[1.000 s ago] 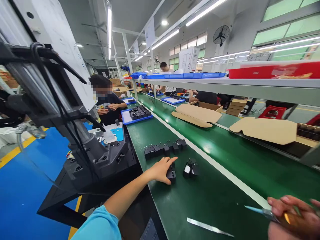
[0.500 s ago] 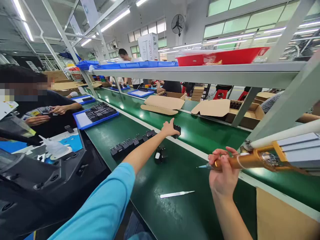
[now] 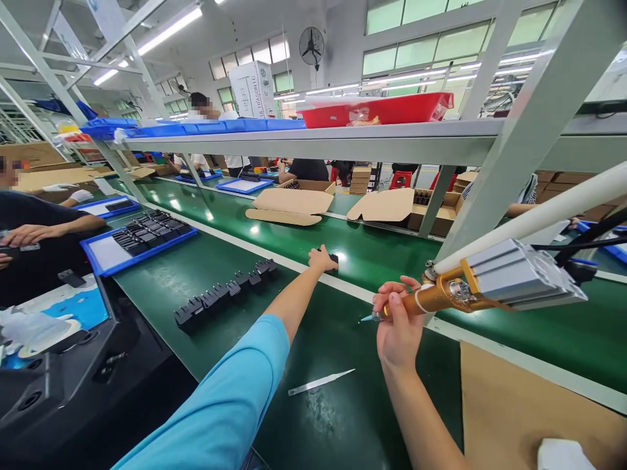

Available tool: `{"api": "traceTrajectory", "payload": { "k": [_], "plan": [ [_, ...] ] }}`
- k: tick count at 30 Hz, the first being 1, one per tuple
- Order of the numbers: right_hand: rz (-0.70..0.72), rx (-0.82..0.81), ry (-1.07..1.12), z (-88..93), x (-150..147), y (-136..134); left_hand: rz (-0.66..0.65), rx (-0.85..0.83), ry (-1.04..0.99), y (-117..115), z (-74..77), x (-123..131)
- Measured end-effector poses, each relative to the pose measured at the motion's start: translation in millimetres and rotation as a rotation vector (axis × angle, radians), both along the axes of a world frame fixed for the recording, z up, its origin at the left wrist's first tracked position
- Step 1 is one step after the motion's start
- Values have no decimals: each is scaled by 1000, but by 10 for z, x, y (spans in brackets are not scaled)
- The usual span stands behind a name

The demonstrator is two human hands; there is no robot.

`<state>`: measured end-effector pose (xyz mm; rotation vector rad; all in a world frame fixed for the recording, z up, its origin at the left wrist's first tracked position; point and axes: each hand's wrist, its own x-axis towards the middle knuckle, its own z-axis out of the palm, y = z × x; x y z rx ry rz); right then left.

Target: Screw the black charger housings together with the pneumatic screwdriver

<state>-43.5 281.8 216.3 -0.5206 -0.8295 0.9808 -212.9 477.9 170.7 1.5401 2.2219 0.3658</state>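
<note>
My left hand (image 3: 321, 260) reaches far forward over the white strip beside the green belt. Its fingers are closed on a small black block (image 3: 334, 262), partly hidden by the hand. My right hand (image 3: 400, 323) grips the copper-coloured barrel of a glue dispenser (image 3: 425, 300), whose thin blue tip (image 3: 367, 318) points left above the mat. Between my forearms, a pair of tweezers (image 3: 321, 382) lies on the green bench. To the left of my left arm stands an uneven row of black blocks (image 3: 225, 294) with small pins on top.
A blue-rimmed tray (image 3: 93, 259) of black parts sits further left, near a co-worker's hand (image 3: 36, 234). A slanted post (image 3: 519, 124) and white pipe (image 3: 539, 212) rise at right. Cardboard (image 3: 514, 385) covers the bench's right. Open cartons (image 3: 294, 201) stand beyond the belt.
My view has swung right, so the scene sits further left. Black pieces with a white patch, formerly beside my left forearm, no longer show. My right hand still holds the dispenser.
</note>
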Motion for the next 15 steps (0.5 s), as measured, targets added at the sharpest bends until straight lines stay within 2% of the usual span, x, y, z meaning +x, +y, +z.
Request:
{"api": "traceTrajectory", "payload": {
  "k": [4,6,8,10,12,15],
  "plan": [
    [10,11,-9,7,-4,-31,-116,40,-63,-110,230,-216],
    [13,16,-6,11,-4,-41,-211,88,-111,-316,346,-451],
    [20,20,-3,15,-5,-46,-296,144,-154,-661,383,-739],
    [30,26,1,16,-8,-48,-351,193,-185,-1092,313,-1033],
    [38,34,-2,14,-11,-49,-433,245,-312,-1500,155,-1283],
    [34,40,-12,7,-12,-50,-502,172,-527,-1861,-135,-1495]
  ]
}}
